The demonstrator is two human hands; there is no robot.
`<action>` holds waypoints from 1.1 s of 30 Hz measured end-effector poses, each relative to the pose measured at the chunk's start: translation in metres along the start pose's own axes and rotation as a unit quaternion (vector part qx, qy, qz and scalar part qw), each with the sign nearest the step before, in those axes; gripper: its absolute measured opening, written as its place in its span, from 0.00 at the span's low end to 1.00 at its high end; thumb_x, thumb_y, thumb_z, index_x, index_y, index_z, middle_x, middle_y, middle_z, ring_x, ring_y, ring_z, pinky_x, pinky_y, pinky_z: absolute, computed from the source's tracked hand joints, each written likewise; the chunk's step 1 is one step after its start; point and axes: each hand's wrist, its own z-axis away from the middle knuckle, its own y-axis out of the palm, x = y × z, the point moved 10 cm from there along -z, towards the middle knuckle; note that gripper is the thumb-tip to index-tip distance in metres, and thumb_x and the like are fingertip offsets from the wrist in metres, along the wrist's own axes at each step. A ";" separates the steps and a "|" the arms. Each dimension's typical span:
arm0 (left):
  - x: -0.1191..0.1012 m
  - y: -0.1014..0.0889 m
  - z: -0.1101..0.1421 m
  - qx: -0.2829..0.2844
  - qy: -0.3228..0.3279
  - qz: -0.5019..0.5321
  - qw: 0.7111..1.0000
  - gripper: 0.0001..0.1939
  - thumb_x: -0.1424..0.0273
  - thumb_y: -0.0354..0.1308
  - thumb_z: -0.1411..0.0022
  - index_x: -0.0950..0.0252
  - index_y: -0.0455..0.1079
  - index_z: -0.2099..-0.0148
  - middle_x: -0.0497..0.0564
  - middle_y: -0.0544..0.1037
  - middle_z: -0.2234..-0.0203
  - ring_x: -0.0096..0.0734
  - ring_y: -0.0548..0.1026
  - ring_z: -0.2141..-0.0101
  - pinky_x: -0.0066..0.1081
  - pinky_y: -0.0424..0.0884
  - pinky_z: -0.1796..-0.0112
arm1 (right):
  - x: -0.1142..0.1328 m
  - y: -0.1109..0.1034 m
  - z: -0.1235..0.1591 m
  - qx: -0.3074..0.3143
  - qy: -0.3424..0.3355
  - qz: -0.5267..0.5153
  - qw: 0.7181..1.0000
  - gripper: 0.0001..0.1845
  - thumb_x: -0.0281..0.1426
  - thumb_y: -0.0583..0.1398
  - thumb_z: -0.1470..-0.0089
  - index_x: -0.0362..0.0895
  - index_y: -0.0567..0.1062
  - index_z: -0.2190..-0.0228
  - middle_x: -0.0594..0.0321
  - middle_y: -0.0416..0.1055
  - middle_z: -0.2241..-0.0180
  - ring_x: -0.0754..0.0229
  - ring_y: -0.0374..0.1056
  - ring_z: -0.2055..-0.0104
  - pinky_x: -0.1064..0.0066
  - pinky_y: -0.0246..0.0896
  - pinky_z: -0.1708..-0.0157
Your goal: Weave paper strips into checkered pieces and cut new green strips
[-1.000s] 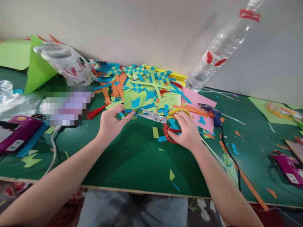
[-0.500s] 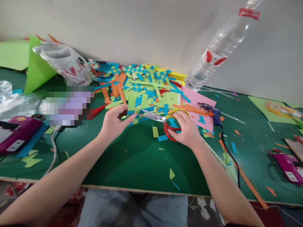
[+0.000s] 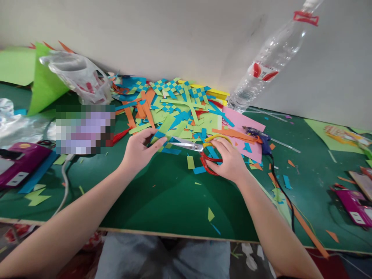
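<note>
My left hand (image 3: 143, 149) pinches a woven piece of green and blue paper strips (image 3: 171, 126) between thumb and fingers. In my right hand (image 3: 228, 159) are scissors (image 3: 190, 146) with one yellow and one red handle loop. Their blades point left, and the tips reach the paper beside my left thumb. Whether the blades are on the paper or behind it I cannot tell. Just beyond my hands lies a heap of woven green and blue paper pieces (image 3: 200, 95) and loose strips.
A tall plastic bottle (image 3: 266, 66) leans against the wall at the back right. Near its base are pink paper (image 3: 254, 149) and a blue glue gun (image 3: 265, 143) with a black cord. A plastic bag (image 3: 84, 81) stands left, and paper scraps dot the green table (image 3: 174, 205).
The woven paper in my left hand has tilted and turned, its upper strips now slanting to the right. The scissors and my right hand have barely moved.
</note>
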 end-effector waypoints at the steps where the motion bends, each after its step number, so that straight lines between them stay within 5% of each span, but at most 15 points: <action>1: 0.001 0.000 0.000 0.000 -0.002 0.007 1.000 0.11 0.61 0.63 0.45 0.62 0.73 0.63 0.48 0.77 0.70 0.30 0.74 0.71 0.31 0.69 0.69 | -0.001 0.000 0.000 0.003 0.003 -0.004 1.000 0.27 0.38 0.62 0.48 0.40 0.69 0.48 0.44 0.71 0.51 0.42 0.68 0.47 0.47 0.69 0.51; 12: 0.001 0.006 -0.001 0.020 -0.008 0.069 0.997 0.15 0.62 0.64 0.44 0.64 0.70 0.57 0.49 0.78 0.67 0.31 0.76 0.67 0.30 0.72 0.65 | 0.000 0.002 -0.001 0.027 0.016 -0.036 0.999 0.26 0.38 0.62 0.48 0.40 0.69 0.49 0.45 0.71 0.52 0.42 0.70 0.49 0.48 0.70 0.53; 33: 0.018 0.020 0.002 0.059 -0.096 0.165 0.980 0.13 0.62 0.67 0.48 0.65 0.73 0.65 0.48 0.78 0.74 0.26 0.75 0.74 0.26 0.69 0.73 | 0.000 0.004 -0.002 0.043 0.037 -0.084 0.995 0.25 0.38 0.62 0.48 0.39 0.69 0.51 0.45 0.71 0.52 0.45 0.70 0.50 0.52 0.72 0.56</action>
